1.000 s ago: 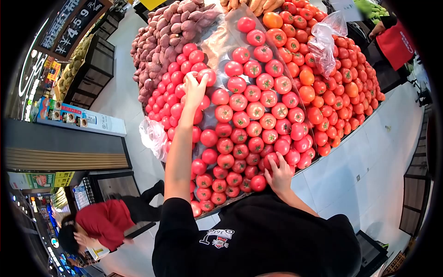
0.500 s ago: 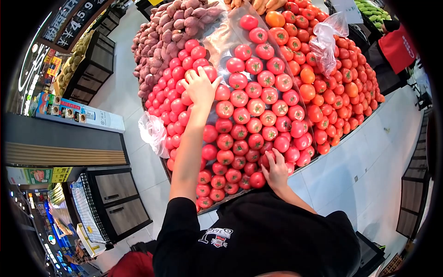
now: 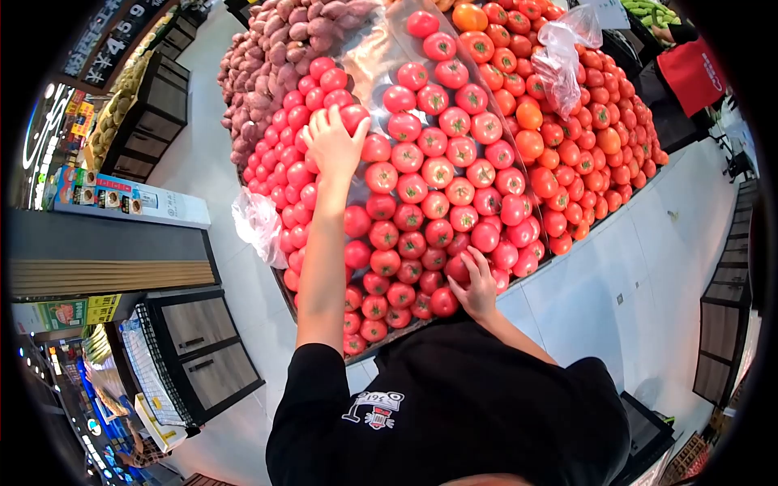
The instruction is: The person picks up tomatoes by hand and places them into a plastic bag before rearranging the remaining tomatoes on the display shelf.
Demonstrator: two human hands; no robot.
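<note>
Pinkish-red tomatoes [image 3: 438,172] lie stacked on a sloping stand, many with the green stem end up. My left hand [image 3: 334,147] reaches to the upper left of this pile. Its thumb and fingers curve around a smooth tomato [image 3: 354,118], whose far side shows past the hand. At the near edge of the stand, my right hand [image 3: 476,290] has its fingers curled over another tomato [image 3: 459,270], partly covered by them. How firmly either hand grips cannot be seen.
Purple sweet potatoes [image 3: 271,61] are heaped at the upper left. Orange-red tomatoes [image 3: 567,154] fill the right side behind a clear divider. Crumpled plastic bags [image 3: 258,227] hang at the left edge and lie on the right heap. A person in red [image 3: 689,77] stands at far right.
The view has shifted slightly, so the pile appears a little higher and further left. Both hands stay at nearly the same tomatoes. A dark red shape at the lower left has left the view.
</note>
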